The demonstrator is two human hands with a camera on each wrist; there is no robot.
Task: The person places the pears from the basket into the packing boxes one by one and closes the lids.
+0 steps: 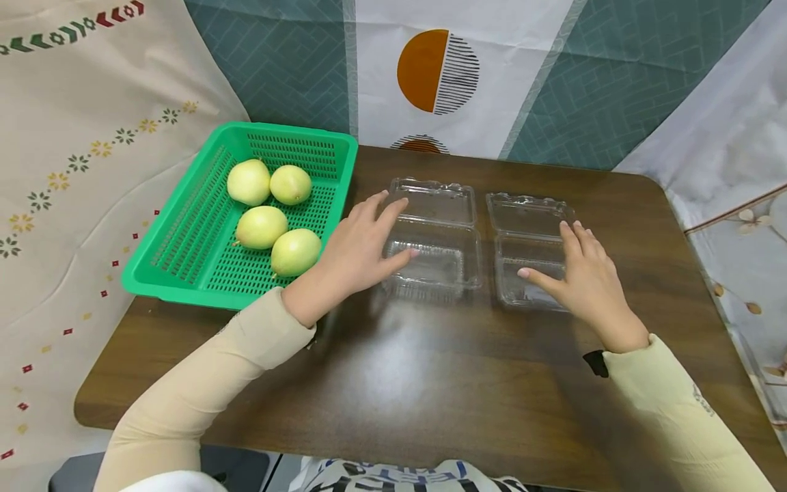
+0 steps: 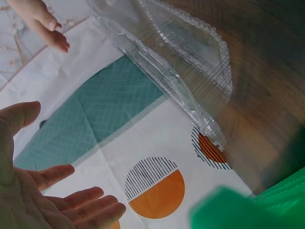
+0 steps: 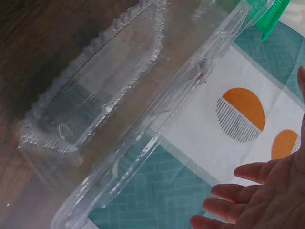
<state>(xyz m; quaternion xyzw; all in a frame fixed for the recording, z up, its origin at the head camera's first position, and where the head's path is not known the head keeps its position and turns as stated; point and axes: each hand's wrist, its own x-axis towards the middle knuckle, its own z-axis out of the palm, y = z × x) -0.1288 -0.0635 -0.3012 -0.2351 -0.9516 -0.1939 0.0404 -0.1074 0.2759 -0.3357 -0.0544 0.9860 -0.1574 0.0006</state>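
Observation:
Two clear plastic clamshell boxes stand with raised lids on the brown table, the left box [image 1: 433, 263] and the right box [image 1: 522, 270]. My left hand [image 1: 363, 249] hovers by the left box's near-left side, fingers spread and nothing held. Over the right box's right side is my right hand [image 1: 587, 280], its thumb apart from the fingers and its palm bare in the right wrist view. A green plastic basket [image 1: 144, 277] sits left of my left hand. Inside it lie several pale yellow-green, round melon-like fruits [image 1: 261, 227].
The wooden table [image 1: 393, 396] reaches from my lap to a patterned cloth [image 1: 535, 75] hanging behind it. More printed cloth hangs at the left and right sides. Dark wristbands [image 1: 596, 363] show at the cuffs of my sleeves.

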